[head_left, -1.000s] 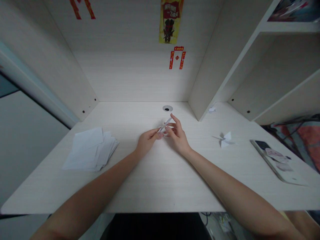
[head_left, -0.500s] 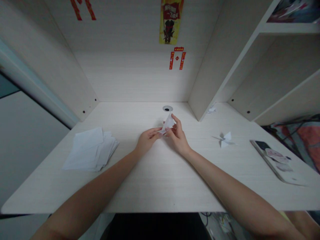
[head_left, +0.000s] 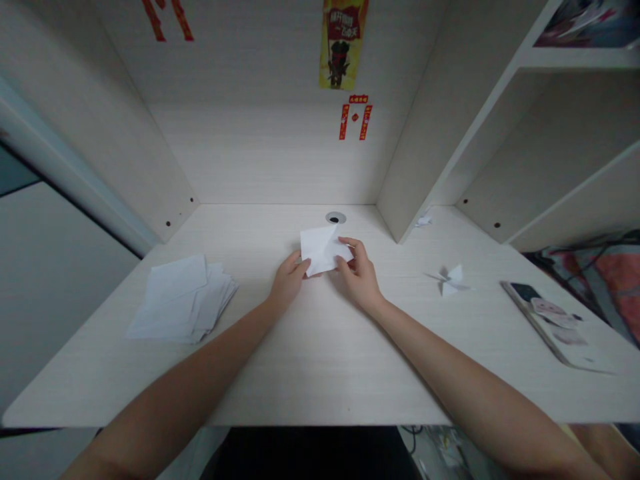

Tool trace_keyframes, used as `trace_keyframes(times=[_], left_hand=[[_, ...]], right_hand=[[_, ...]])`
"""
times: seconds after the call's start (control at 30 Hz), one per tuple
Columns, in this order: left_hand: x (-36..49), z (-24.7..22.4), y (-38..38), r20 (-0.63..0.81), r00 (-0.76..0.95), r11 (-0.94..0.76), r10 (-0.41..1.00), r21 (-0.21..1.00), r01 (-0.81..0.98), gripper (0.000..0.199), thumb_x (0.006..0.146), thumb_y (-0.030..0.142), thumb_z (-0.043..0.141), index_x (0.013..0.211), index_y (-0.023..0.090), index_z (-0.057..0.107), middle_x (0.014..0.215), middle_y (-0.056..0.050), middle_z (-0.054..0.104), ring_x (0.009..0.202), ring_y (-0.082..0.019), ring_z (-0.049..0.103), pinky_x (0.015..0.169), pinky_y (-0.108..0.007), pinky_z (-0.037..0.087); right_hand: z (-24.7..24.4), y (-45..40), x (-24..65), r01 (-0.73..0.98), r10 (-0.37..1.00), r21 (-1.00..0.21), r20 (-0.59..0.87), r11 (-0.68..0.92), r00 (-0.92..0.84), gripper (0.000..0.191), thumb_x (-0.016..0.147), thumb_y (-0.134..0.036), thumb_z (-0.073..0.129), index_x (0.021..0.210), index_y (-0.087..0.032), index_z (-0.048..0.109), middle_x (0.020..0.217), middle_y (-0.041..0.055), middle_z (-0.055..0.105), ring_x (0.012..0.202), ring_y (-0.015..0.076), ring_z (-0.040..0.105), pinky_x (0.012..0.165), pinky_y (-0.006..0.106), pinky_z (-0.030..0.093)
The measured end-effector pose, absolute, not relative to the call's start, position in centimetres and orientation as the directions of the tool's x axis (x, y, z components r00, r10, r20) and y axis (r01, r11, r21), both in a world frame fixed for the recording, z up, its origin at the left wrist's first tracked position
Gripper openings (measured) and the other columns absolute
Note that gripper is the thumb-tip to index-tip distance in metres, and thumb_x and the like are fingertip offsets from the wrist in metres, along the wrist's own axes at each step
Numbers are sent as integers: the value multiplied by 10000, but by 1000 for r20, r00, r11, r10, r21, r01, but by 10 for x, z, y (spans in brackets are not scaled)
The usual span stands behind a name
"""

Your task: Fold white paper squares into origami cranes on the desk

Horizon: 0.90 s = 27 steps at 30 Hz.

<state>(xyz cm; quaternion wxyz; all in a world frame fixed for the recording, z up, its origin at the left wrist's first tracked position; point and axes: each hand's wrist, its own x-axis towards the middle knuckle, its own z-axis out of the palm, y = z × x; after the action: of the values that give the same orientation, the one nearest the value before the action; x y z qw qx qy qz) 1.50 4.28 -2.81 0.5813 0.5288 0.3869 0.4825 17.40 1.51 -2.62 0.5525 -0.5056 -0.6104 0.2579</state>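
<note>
A creased white paper (head_left: 323,249) is held up between my two hands, near the back middle of the desk. My left hand (head_left: 289,280) pinches its lower left edge, thumb in front. At the right edge, my right hand (head_left: 361,275) grips the paper between thumb and fingers. The paper is partly unfolded, with a raised flap at its top. Fingers behind the paper are partly hidden.
A stack of white paper sheets (head_left: 173,300) lies at the left. On the right are a folded paper pinwheel shape (head_left: 451,280) and a phone (head_left: 555,323). A round cable hole (head_left: 335,218) sits behind the hands, and an upright panel (head_left: 400,207) stands right of it.
The paper has opened from a narrow folded triangle into a wider sheet. My left hand has shifted slightly left with its edge; my right hand has barely moved.
</note>
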Motion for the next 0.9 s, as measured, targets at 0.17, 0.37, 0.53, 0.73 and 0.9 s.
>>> trace_keyframes(times=[0.17,0.37,0.53,0.73,0.9], left_hand=[[14,-23,41,19,227,12,974,991,-135,400,729,287,593,1092,119,570,904,-81,698,720,-175,647,667,-287,521],[13,-23,39,-2,218,11,976,999,-43,387,748,426,584,994,129,610,791,-67,698,664,-173,630,581,-256,487],[12,-25,39,-15,102,20,995,998,-51,418,742,506,567,886,119,634,768,-65,683,681,-179,619,592,-257,476],[10,-26,45,-66,23,69,998,965,-253,450,712,511,596,916,111,619,841,-91,686,743,-194,630,617,-263,481],[8,-27,50,-97,-23,86,995,948,-308,483,704,515,601,956,103,608,865,-108,692,777,-218,644,619,-277,485]], right_hand=[[-33,23,176,243,919,-911,372,334,130,271,824,-314,477,1072,-240,560,822,22,607,575,145,512,571,287,474],[-30,18,176,347,911,-865,408,364,63,257,844,-251,419,988,-233,632,785,28,610,628,160,527,595,292,456],[-24,13,175,388,864,-792,503,472,-26,272,835,-208,415,973,-247,647,937,42,637,784,192,565,695,328,462],[-27,17,177,265,905,-874,425,407,15,276,853,-293,459,1051,-244,646,1003,49,645,748,169,577,685,316,477],[-24,19,176,206,910,-888,414,411,-34,376,744,-388,645,1087,-235,629,1051,67,640,756,162,590,707,314,486]])
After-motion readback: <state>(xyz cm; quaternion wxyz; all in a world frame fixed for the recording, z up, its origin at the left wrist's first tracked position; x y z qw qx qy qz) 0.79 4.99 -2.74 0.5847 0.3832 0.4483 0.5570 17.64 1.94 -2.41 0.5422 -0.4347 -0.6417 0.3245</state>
